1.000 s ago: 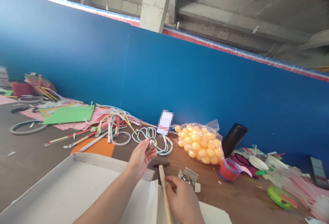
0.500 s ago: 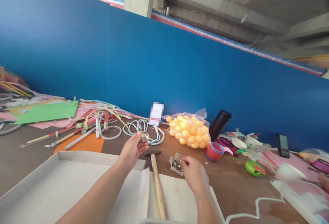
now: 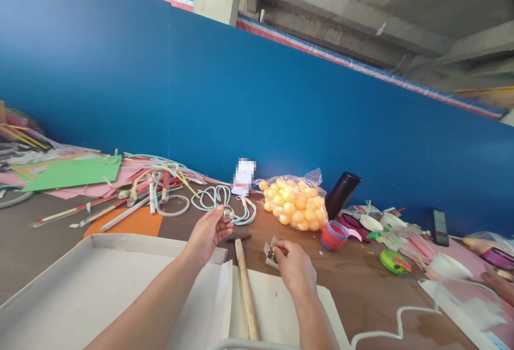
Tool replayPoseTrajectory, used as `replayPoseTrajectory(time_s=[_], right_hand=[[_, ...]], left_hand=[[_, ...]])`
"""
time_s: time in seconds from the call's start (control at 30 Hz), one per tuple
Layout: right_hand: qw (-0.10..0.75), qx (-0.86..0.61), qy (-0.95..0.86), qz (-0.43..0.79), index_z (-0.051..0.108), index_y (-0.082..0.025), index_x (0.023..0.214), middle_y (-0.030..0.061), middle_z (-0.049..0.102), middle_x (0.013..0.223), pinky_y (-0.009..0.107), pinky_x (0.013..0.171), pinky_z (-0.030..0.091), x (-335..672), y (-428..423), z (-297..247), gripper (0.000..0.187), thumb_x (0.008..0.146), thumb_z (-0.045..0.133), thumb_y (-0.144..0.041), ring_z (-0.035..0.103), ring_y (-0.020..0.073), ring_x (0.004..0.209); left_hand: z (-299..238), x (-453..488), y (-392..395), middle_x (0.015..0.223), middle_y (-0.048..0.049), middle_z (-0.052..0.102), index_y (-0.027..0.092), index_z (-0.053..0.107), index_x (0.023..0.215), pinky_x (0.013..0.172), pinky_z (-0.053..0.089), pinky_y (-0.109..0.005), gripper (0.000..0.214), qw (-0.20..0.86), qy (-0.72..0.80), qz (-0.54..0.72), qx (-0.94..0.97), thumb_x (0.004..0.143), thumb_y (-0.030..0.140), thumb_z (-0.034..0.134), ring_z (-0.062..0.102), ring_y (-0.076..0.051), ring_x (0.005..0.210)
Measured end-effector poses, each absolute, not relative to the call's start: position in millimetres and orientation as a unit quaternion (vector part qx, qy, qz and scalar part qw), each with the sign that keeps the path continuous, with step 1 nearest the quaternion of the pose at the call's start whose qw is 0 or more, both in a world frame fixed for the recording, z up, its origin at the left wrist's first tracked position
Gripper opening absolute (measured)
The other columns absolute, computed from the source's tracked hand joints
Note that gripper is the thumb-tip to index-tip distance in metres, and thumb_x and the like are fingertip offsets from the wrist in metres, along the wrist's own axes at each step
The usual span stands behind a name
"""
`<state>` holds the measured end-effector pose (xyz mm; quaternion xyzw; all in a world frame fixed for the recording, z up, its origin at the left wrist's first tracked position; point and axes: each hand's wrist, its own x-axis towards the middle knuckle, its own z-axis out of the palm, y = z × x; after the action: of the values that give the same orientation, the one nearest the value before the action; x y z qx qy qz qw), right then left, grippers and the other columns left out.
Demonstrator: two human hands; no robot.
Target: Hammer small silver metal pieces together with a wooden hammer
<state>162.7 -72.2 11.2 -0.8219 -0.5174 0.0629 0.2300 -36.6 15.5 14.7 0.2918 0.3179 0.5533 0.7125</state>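
My left hand point(image 3: 206, 234) is closed around a small shiny round metallic piece point(image 3: 227, 214), held up between thumb and fingers above the brown table. Over a small open cardboard box point(image 3: 273, 260) of shiny metal bits point(image 3: 272, 254), my right hand point(image 3: 295, 267) has thumb and forefinger pinched together. Whatever lies between those fingertips is hidden. Between the two hands a hammer point(image 3: 246, 291) with a wooden handle rests on a white sheet point(image 3: 277, 296), its dark head pointing away from me.
A large white tray point(image 3: 132, 280) lies at left. Behind the hands are coiled pale cords point(image 3: 212, 196), a bag of orange balls point(image 3: 295, 203) and a black bottle point(image 3: 343, 195). Craft scraps, a tape measure point(image 3: 395, 261) and another person's hand point(image 3: 500, 284) are at right.
My right hand has shifted left and slightly forward, so its fingertips now cover more of the small box. My left hand keeps hold of the round piece and has barely moved.
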Motion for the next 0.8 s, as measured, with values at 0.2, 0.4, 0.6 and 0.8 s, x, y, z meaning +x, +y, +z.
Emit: replayPoseTrajectory(time_s=[0.2, 0.4, 0.6, 0.8], right_hand=[[0.218, -0.825, -0.514, 0.083, 0.067, -0.031, 0.079, -0.0016, 0.070, 0.087, 0.024, 0.055, 0.033, 162.2, -70.6, 7.9, 0.018, 0.077, 0.050, -0.036, 0.063, 0.0179, 0.079], [0.207, -0.827, -0.517, 0.084, 0.063, -0.029, 0.076, -0.0008, 0.069, 0.084, 0.025, 0.054, 0.031, 163.6, -68.8, 5.3, 0.017, 0.079, 0.047, -0.035, 0.061, 0.0199, 0.080], [0.206, -0.829, -0.513, 0.082, 0.059, -0.025, 0.074, 0.0020, 0.067, 0.086, 0.026, 0.055, 0.030, 164.3, -69.0, 4.2, 0.018, 0.081, 0.044, -0.031, 0.060, 0.0209, 0.080], [0.230, -0.825, -0.512, 0.072, 0.057, -0.025, 0.080, 0.0025, 0.065, 0.091, 0.027, 0.059, 0.033, 162.0, -73.4, 12.1, 0.020, 0.085, 0.039, -0.032, 0.058, 0.0200, 0.083]], left_hand=[[15.0, -35.5, 14.5, 0.073, -0.0029, 0.060, 0.013, 0.060, 0.094, 0.051, 0.052, -0.020, 0.023, 0.711, 0.323, 0.551, 0.294, 0.080, 0.031, 0.058, 0.060, -0.009, 0.057], [14.9, -34.4, 14.1, 0.075, -0.0037, 0.060, 0.013, 0.060, 0.097, 0.051, 0.052, -0.020, 0.026, 0.712, 0.326, 0.547, 0.296, 0.079, 0.032, 0.059, 0.059, -0.009, 0.056], [14.4, -34.5, 14.8, 0.076, -0.0043, 0.061, 0.013, 0.061, 0.098, 0.052, 0.052, -0.020, 0.028, 0.710, 0.328, 0.546, 0.301, 0.078, 0.033, 0.060, 0.060, -0.009, 0.057], [13.2, -34.0, 15.7, 0.075, -0.0037, 0.060, 0.014, 0.061, 0.096, 0.052, 0.052, -0.020, 0.028, 0.711, 0.331, 0.543, 0.299, 0.077, 0.035, 0.060, 0.059, -0.009, 0.058]])
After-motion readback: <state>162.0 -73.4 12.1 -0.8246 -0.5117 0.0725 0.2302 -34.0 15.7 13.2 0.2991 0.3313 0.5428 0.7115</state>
